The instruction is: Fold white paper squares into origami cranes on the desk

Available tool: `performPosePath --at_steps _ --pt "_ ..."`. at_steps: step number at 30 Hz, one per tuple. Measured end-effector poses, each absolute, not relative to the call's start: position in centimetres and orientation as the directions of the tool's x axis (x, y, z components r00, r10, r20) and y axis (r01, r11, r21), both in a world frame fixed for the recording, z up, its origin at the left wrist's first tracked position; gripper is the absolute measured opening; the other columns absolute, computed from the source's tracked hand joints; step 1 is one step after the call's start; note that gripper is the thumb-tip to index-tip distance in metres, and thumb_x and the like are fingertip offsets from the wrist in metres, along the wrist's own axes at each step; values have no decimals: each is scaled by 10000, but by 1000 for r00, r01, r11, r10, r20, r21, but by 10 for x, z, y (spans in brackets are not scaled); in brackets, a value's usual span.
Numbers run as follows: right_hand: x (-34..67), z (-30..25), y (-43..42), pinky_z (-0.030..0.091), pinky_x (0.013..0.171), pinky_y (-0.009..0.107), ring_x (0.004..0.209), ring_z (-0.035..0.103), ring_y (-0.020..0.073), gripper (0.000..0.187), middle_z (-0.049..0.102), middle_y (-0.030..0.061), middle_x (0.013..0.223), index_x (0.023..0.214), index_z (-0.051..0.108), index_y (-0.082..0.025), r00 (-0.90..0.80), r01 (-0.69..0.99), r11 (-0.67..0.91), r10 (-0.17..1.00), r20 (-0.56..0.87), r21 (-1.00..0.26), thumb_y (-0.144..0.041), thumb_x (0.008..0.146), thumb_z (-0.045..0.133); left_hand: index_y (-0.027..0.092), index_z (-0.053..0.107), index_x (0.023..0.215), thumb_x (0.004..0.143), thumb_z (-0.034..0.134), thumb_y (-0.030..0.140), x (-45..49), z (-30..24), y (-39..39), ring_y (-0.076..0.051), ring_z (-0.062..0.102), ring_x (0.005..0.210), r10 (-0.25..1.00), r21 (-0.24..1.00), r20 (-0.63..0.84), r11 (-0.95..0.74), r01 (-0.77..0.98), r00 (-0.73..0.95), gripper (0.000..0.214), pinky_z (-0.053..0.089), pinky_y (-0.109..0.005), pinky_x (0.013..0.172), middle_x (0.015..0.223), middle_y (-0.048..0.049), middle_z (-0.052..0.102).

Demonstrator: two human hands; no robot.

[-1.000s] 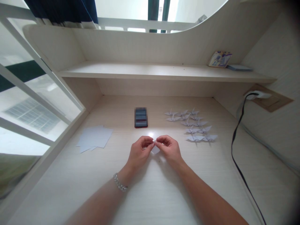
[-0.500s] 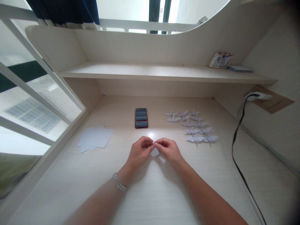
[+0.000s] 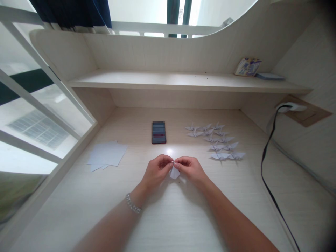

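Observation:
A small pale folded paper piece [image 3: 174, 172] hangs between my two hands just above the desk. My left hand [image 3: 156, 171] pinches its top from the left, fingers closed, a beaded bracelet on the wrist. My right hand [image 3: 191, 169] pinches the same top point from the right, fingers curled. Fingertips of both hands meet at the paper's upper tip. Several finished paper cranes [image 3: 216, 141] lie in rows to the right of my hands.
A dark phone [image 3: 158, 132] lies flat beyond my hands. A loose stack of pale paper sheets [image 3: 107, 155] sits at the left. A black cable [image 3: 267, 164] runs from a wall plug [image 3: 290, 106] down the right side. A shelf [image 3: 183, 80] holds a small packet [image 3: 247, 67].
Both hands have shifted slightly toward me with the paper still pinched; the folded piece hangs a little lower between them.

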State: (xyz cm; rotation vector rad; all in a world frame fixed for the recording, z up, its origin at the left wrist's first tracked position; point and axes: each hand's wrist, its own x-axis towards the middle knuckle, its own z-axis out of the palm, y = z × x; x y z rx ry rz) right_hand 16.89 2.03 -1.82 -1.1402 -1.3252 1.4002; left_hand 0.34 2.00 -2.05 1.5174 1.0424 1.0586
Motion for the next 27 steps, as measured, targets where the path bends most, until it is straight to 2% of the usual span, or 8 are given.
performPosePath --at_steps 4,10,16,23,27 --pt "171 -16 20 451 636 289 663 591 165 225 687 61 729 777 711 -134 -215 26 -39 976 -44 -999 -335 676 699 153 617 872 783 612 293 3 -18 19 -144 596 723 962 974 131 -170 149 239 166 477 -257 661 805 -52 650" --pt "172 -13 18 440 593 279 619 586 160 226 682 51 678 751 721 -141 -256 61 -60 964 -74 -996 -346 656 720 147 626 807 708 685 285 0 -15 20 -147 604 695 971 984 130 -152 96 201 180 491 -260 650 766 -47 651" --pt "172 -13 17 431 567 273 601 581 158 238 677 54 666 737 719 -134 -273 88 -82 956 -103 -993 -352 644 729 141 632 738 661 722 289 -2 -15 24 -151 607 686 969 994 75 -93 65 233 190 491 -256 628 745 -52 652" --pt "168 -17 18 453 574 279 601 581 160 217 669 53 654 707 694 -143 -128 24 -28 991 -30 -999 -352 652 716 140 630 814 721 672 334 3 -20 25 -150 606 708 966 999 38 -45 23 255 219 490 -269 650 777 -60 657" --pt "167 -17 18 470 599 293 641 595 175 213 677 69 698 726 692 -144 -66 37 20 998 18 -999 -350 673 697 140 623 886 666 728 315 5 -20 22 -170 614 774 948 996 39 -64 67 316 300 493 -299 710 844 -77 663"
